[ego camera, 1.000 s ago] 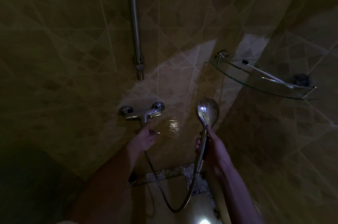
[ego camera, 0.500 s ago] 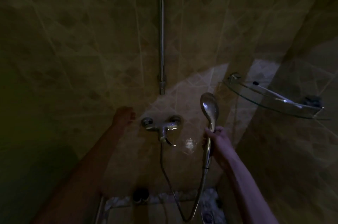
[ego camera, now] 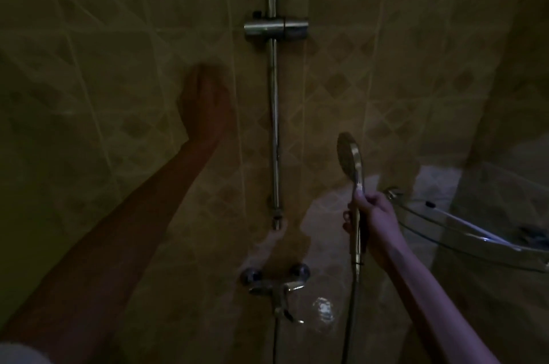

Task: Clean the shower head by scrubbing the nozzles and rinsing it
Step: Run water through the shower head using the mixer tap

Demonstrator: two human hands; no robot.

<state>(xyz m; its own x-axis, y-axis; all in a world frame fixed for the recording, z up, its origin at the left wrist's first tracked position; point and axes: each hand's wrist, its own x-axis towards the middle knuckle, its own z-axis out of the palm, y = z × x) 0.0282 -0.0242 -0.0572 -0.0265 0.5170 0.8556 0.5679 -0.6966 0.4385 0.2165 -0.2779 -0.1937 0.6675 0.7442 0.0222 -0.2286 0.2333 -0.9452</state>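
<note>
Right hand [ego camera: 375, 222] grips the shower head [ego camera: 350, 157] by its handle, upright beside the rail [ego camera: 274, 126]; left hand [ego camera: 208, 102] is raised near the wall, blurred, finger state indeterminate. Judged step: re-hanging after rinsing; next, seat the handle in the bracket [ego camera: 275, 27]

I can read no text, label, brand or number anywhere here; the picture is too dim to show any.

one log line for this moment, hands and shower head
right hand: grips shower head handle, upright | left hand: raised by wall, blurred, holds nothing | rail holder: empty
</note>
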